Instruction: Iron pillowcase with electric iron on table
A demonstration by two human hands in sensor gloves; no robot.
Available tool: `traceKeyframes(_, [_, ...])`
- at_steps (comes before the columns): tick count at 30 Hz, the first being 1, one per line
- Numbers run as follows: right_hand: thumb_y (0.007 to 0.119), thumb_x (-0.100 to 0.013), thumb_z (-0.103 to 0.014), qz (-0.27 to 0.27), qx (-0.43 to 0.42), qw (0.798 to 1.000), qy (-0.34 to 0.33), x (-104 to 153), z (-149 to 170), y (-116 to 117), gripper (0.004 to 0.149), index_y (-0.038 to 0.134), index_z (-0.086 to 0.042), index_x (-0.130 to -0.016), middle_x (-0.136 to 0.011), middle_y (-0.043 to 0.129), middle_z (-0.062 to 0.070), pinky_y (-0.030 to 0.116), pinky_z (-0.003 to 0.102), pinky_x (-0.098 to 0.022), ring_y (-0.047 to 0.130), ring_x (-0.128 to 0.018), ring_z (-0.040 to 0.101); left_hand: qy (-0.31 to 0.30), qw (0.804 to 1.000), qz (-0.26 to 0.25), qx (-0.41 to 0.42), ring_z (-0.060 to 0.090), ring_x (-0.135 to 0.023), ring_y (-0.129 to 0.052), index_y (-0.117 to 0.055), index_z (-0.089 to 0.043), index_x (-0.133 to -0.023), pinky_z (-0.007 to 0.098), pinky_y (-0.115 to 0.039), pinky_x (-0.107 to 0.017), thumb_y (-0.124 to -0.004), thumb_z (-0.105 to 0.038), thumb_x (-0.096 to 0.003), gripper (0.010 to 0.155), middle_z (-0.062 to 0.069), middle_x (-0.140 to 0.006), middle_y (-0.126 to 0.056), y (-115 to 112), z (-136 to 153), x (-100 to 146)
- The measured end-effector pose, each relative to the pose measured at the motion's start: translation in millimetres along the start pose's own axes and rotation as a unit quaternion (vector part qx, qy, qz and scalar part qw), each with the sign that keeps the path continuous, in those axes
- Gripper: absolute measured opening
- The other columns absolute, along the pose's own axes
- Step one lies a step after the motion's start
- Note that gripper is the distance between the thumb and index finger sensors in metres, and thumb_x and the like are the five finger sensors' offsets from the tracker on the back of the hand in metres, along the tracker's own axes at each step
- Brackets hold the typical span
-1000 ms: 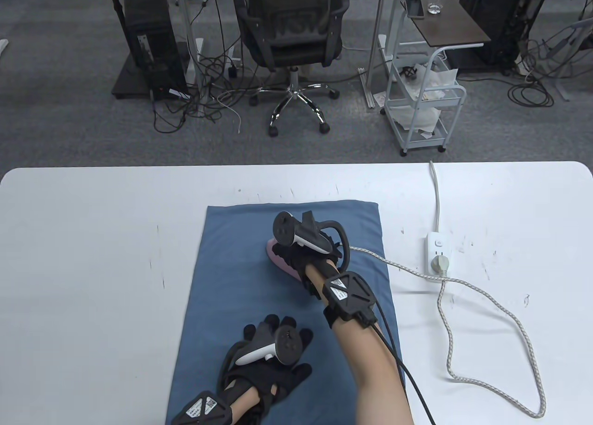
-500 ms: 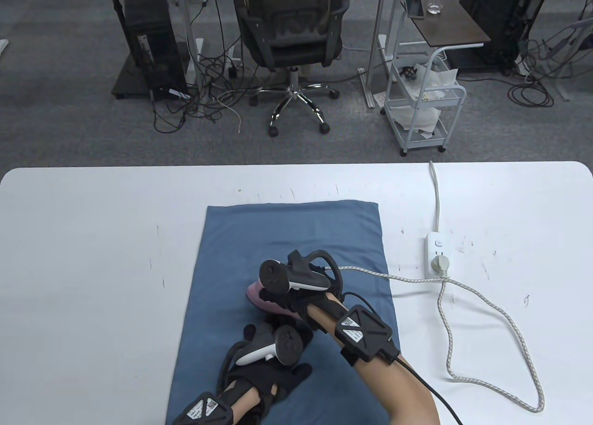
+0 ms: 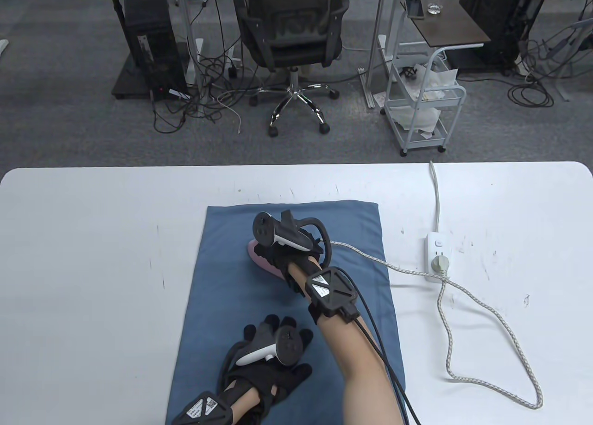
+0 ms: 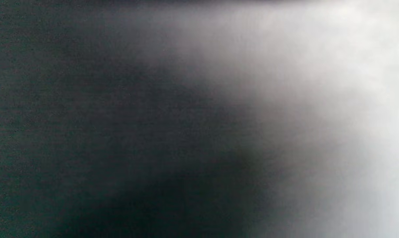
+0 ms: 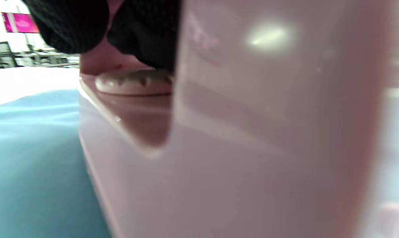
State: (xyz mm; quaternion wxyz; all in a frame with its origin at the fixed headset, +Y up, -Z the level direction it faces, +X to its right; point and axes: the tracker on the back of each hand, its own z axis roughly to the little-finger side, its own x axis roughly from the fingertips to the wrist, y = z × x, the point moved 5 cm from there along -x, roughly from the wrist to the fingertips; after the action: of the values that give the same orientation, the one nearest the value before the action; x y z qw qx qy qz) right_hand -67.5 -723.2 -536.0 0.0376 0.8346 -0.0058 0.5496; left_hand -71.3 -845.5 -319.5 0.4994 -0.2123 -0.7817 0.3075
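Ironing stroke in progress: pink iron [image 3: 260,258] sitting on the upper middle of the blue pillowcase [image 3: 222,277]

Right hand [image 3: 282,251] is gripping the iron's handle; left hand [image 3: 271,358] is lying flat with fingers spread, pinning the near end. Next pass probably calls for the unpressed left strip. Room is lying left and ahead; cord [image 3: 468,295] and power strip [image 3: 438,253] are crowding the right edge

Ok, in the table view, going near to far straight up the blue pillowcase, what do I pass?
left hand flat on the pillowcase → right hand gripping the pink iron → bare table → office chair
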Motion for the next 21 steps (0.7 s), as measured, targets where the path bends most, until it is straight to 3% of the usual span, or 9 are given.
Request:
traceKeyframes(6, [0.075, -0.045, -0.054, 0.015, 0.004, 0.991, -0.132, 54, -39, -9, 0.066, 0.067, -0.014, -0.097, -0.049, 0.095, -0.008, 0.092, 0.036, -0.037, 0.097, -0.027, 0.008, -0.002, 1.0, 0.0, 0.002, 0.034, -0.09, 0.037, 0.016, -0.046, -0.097, 0.07, 0.016, -0.058, -0.038, -0.065, -0.0481, 0.075, -0.004, -0.099, 0.035, 0, 0, 0])
traceKeyframes(10, [0.075, -0.045, -0.053, -0.008, 0.018, 0.986, -0.163, 67, -56, 0, 0.066, 0.068, -0.014, -0.098, -0.049, 0.095, -0.007, 0.092, 0.037, -0.037, 0.097, -0.027, 0.008, -0.001, 1.0, 0.0, -0.001, 0.034, -0.09, 0.038, 0.016, -0.046, -0.097, 0.07, 0.016, -0.058, -0.037, -0.066, -0.048, 0.075, -0.003, -0.099, 0.036, 0, 0, 0])
traceKeyframes(15, [0.075, -0.045, -0.053, 0.003, 0.023, 0.989, -0.146, 50, -66, 9, 0.067, 0.066, -0.014, -0.099, -0.048, 0.094, -0.007, 0.091, 0.037, -0.037, 0.096, -0.027, 0.008, 0.001, 1.0, 0.002, -0.003, 0.034, -0.09, 0.037, 0.017, -0.046, -0.097, 0.07, 0.016, -0.058, -0.036, -0.066, -0.0479, 0.075, -0.004, -0.099, 0.036, -1, 0, 0])
traceKeyframes(21, [0.074, -0.046, -0.053, 0.002, 0.018, 0.999, -0.051, -8, -59, 8, 0.069, 0.063, -0.013, -0.1, -0.049, 0.092, -0.007, 0.09, 0.037, -0.038, 0.095, -0.028, 0.008, 0.0, 1.0, 0.001, -0.003, 0.034, -0.09, 0.037, 0.017, -0.046, -0.097, 0.07, 0.016, -0.058, -0.036, -0.066, -0.0479, 0.075, -0.004, -0.099, 0.036, 0, 0, 1])
